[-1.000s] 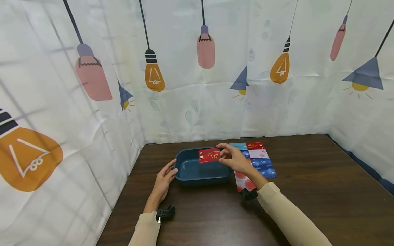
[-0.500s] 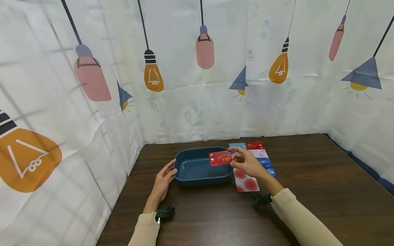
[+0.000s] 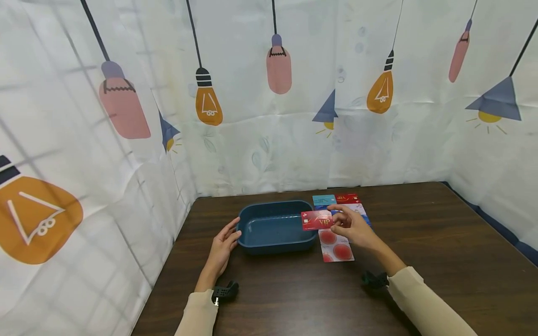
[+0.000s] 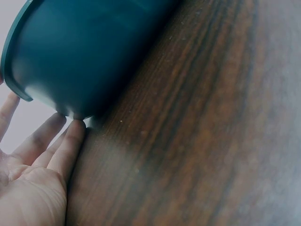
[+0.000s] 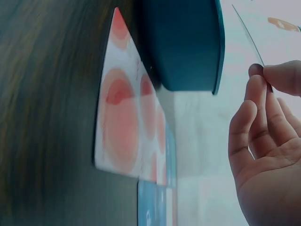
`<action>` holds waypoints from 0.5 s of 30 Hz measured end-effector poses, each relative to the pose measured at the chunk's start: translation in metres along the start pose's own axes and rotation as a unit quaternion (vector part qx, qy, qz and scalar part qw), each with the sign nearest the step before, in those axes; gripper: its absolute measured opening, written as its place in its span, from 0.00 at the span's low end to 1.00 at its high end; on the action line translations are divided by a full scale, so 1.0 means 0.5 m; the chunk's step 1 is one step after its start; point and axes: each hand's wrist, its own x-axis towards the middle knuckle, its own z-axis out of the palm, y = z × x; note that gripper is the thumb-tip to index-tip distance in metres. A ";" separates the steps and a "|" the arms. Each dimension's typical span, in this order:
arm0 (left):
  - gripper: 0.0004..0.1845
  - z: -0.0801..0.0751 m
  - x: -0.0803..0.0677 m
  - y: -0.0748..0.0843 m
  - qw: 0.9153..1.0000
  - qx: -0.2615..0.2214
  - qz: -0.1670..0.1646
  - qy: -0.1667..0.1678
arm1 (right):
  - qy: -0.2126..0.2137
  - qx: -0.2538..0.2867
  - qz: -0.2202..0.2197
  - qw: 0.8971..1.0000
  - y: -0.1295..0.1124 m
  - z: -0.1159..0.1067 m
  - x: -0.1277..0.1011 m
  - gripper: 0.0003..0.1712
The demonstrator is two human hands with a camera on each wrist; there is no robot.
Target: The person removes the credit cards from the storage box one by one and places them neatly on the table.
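Note:
Between thumb and fingers my right hand (image 3: pixel 355 227) pinches a red VIP card (image 3: pixel 316 220) by its right end, above the rim of a dark teal tub and the cards beside it. In the right wrist view the card (image 5: pixel 248 34) appears edge-on. My left hand (image 3: pixel 223 245) touches the left end of the tub (image 3: pixel 275 246) with extended fingertips, as the left wrist view also shows on the tub wall (image 4: pixel 84 56). Right of the tub, several cards lie in rows: a teal one (image 3: pixel 323 199), a red one (image 3: pixel 347 198) and white ones with red circles (image 3: pixel 342 252). My right hand partly hides the blue cards.
A dark brown wooden table (image 3: pixel 294 298) carries everything. White curtains (image 3: pixel 260 154) printed with lamps and bulbs hang behind the table and along its sides. Each wrist wears a dark band (image 3: pixel 226 291).
My right hand has carried the red card rightward, from over the tub to its right rim and the laid-out cards. My left hand has stayed at the tub's left end.

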 end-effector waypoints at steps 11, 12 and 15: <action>0.28 -0.002 0.001 0.000 1.000 0.005 -0.001 -0.004 | 0.018 -0.025 -0.008 0.999 0.032 -0.044 -0.043 0.32; 0.28 -0.002 0.002 0.000 1.000 0.005 -0.001 -0.006 | 0.019 -0.026 -0.004 0.999 0.035 -0.049 -0.047 0.32; 0.28 -0.004 0.001 -0.001 1.000 0.007 -0.002 -0.009 | 0.020 -0.028 0.000 0.999 0.041 -0.063 -0.058 0.33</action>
